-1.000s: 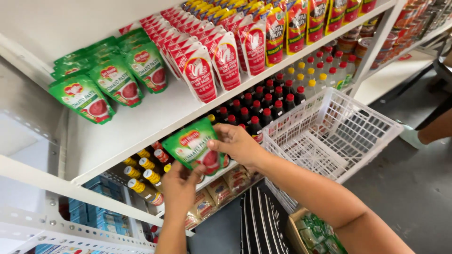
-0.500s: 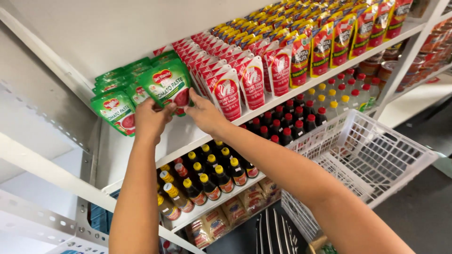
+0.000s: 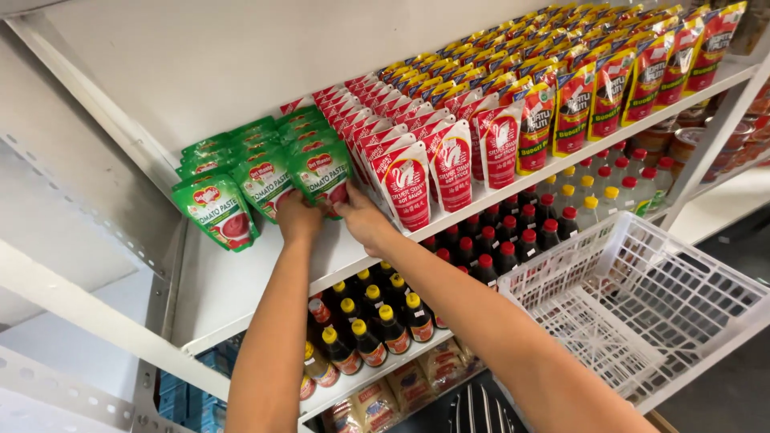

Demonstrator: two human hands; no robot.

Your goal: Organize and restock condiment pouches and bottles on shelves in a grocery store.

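Both hands are gripping a green stand-up pouch (image 3: 322, 172) with a red tomato picture: left hand (image 3: 298, 218) under it, right hand (image 3: 361, 218) at its lower right corner. It is standing at the shelf (image 3: 241, 297) front edge, touching green pouches (image 3: 233, 188) leftward and crowding red-and-white pouches (image 3: 405, 180) rightward.

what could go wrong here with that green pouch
The green pouch stands at the shelf front, held by both the left hand and right hand; let go crooked, it may tip off the edge. The right hand is close to the red-and-white pouches and could knock that front one over.
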